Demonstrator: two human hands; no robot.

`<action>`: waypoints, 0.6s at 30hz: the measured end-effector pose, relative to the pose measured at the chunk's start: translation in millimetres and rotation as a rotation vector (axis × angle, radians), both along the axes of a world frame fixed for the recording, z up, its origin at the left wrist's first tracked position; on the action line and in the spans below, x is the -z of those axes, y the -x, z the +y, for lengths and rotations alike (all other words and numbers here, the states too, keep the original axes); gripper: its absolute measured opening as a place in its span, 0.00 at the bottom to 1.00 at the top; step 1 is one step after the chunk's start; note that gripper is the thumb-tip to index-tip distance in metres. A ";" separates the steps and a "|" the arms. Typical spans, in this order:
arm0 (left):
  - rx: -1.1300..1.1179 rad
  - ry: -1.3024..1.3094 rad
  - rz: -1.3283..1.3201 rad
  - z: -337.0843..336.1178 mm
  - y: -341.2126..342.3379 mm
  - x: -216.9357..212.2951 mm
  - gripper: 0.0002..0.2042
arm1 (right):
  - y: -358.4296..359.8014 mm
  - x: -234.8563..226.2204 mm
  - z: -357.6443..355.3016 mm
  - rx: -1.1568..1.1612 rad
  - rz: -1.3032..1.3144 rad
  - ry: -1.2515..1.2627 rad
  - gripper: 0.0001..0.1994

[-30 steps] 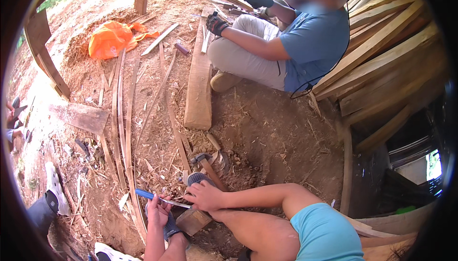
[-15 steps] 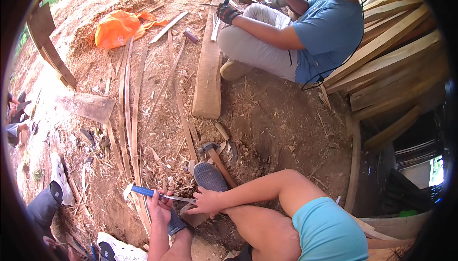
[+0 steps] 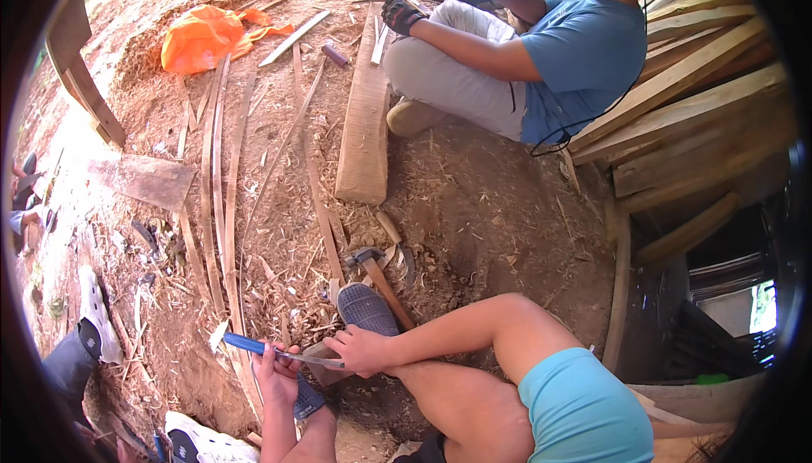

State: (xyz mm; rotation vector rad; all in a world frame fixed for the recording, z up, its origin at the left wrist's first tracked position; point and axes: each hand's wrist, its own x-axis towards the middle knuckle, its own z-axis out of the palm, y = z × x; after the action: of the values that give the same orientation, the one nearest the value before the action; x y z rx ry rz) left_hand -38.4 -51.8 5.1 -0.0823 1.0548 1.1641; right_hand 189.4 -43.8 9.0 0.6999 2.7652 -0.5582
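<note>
Your left hand is gripping the blue-handled tool with bent fingers where handle meets blade — the tool is spanning the space between your hands, its blade crossing before a wooden block. Your right hand is meeting the tip — I cannot tell whether its fingers are pinching. A hammer is lying beside your shoe.

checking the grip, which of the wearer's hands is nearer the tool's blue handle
The left hand, beside the blue handle; the right hand is instead by the metal blade's far end.

Blue-handled tool partly behind left hand
</note>
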 end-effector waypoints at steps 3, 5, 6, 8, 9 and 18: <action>0.039 -0.005 -0.020 2.4 -3.8 2.8 0.12 | 3.0 1.1 -1.3 -0.024 0.028 0.017 0.38; 0.079 -0.030 -0.009 3.1 -4.9 8.3 0.11 | 5.5 0.3 -1.1 -0.029 0.003 0.037 0.38; 0.098 -0.042 -0.001 3.4 -4.2 12.8 0.10 | 6.4 0.2 -1.2 -0.033 -0.008 0.048 0.38; 0.029 0.036 -0.015 6.9 5.6 38.8 0.09 | 3.8 -0.6 0.8 -0.029 0.015 0.056 0.39; -0.004 0.076 -0.027 10.3 7.4 44.0 0.08 | 0.9 -0.4 0.7 -0.025 0.022 0.062 0.39; 0.073 0.102 0.017 9.0 15.2 54.3 0.08 | -4.6 2.3 8.0 -0.007 0.054 0.137 0.41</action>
State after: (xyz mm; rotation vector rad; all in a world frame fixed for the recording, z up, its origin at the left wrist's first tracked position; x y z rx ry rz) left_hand -53.6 -42.9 -49.1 -0.1137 1.1237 1.0467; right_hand 194.1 -35.8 6.7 0.6534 2.7453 -0.7670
